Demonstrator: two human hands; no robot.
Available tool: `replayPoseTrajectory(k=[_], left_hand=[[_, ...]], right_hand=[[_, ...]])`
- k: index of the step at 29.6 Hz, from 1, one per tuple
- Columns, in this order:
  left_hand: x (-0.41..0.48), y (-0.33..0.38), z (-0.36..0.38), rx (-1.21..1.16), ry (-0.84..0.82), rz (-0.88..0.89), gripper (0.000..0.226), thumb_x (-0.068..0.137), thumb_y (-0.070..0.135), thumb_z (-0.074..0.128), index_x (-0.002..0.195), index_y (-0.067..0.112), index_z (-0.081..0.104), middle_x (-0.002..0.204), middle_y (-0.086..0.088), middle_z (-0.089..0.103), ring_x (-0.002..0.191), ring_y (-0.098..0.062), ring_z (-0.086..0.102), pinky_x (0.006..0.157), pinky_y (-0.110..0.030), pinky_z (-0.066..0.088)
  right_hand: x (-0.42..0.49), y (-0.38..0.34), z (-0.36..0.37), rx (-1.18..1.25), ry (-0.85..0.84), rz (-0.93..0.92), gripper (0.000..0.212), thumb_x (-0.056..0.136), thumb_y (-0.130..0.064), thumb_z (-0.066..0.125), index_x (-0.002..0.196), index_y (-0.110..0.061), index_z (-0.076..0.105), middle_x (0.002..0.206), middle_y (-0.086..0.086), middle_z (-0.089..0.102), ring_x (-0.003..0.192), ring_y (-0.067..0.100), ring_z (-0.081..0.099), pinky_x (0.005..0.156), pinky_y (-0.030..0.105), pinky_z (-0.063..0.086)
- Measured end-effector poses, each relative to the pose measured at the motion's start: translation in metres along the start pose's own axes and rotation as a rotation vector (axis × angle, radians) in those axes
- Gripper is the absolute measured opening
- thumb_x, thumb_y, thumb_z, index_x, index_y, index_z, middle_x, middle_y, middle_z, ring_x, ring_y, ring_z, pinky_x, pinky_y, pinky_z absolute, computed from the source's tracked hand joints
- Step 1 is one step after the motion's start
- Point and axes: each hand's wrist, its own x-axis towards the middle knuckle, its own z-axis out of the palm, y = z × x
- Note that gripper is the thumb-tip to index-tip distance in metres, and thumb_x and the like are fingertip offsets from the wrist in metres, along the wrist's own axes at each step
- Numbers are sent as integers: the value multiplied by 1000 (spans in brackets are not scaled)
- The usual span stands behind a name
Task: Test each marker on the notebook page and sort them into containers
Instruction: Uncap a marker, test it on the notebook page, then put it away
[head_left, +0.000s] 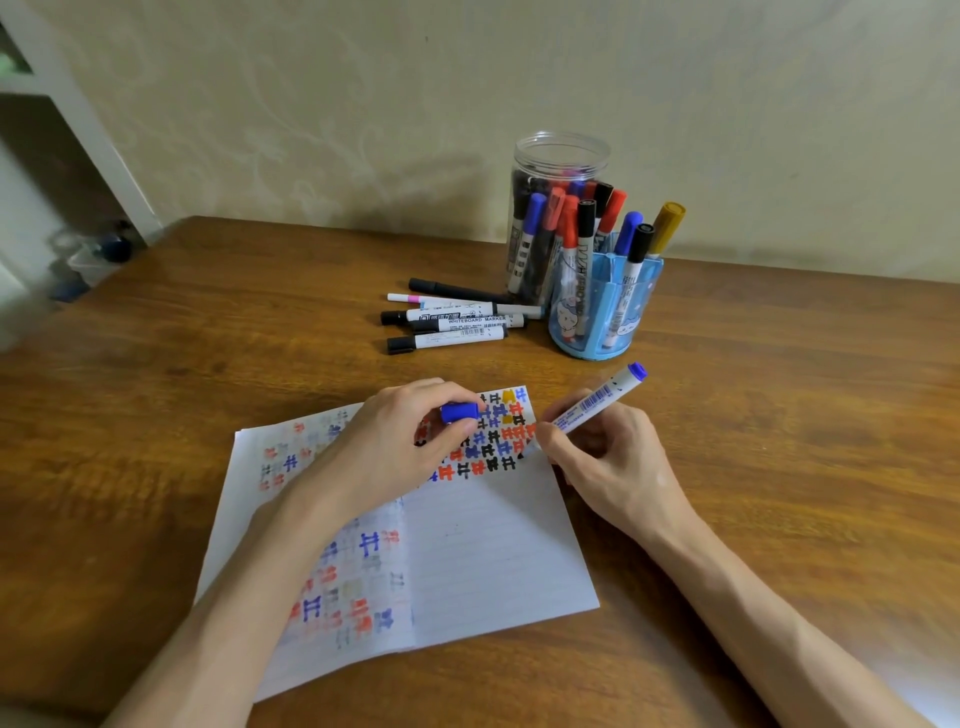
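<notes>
An open notebook (493, 561) lies on the wooden table, its right page filled at the top with coloured test marks. My right hand (608, 457) grips a blue-ended white marker (597, 402), its tip down on the page's right edge. My left hand (395, 441) rests on the page and pinches the marker's blue cap (460, 411). Behind the notebook stand a blue pen holder (628, 317) and a clear plastic jar (558, 166), both holding several markers. Several loose markers (452, 319) lie left of the holder.
The table (805, 441) runs to a pale wall at the back. At the far left, past the table's edge, stand a white frame and blurred objects on the floor.
</notes>
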Motion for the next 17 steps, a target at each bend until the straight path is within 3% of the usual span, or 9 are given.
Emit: replayPoseTrajectory(k=[6, 14, 17], left_hand=[[1, -2, 1, 4, 1, 6, 30, 99, 37, 62, 129, 35, 64, 113, 24, 62, 105, 7, 60, 82, -16, 54], [-1, -2, 1, 2, 0, 14, 30, 100, 34, 63, 130, 32, 65, 116, 21, 64, 107, 4, 61, 86, -20, 55], [0, -1, 0, 11, 4, 18, 30, 100, 35, 63, 130, 32, 65, 115, 22, 64, 106, 6, 60, 84, -18, 54]], right_hand=[[-1, -2, 1, -43, -1, -51, 15, 90, -33, 67, 91, -18, 69, 93, -12, 75, 85, 6, 75, 66, 27, 62], [0, 4, 0, 7, 39, -50, 9, 93, -21, 70, 87, -14, 69, 81, -17, 72, 77, 7, 73, 63, 22, 57], [1, 3, 1, 4, 9, -66, 9, 92, -25, 69, 88, -17, 69, 88, -13, 74, 84, 8, 75, 67, 28, 62]])
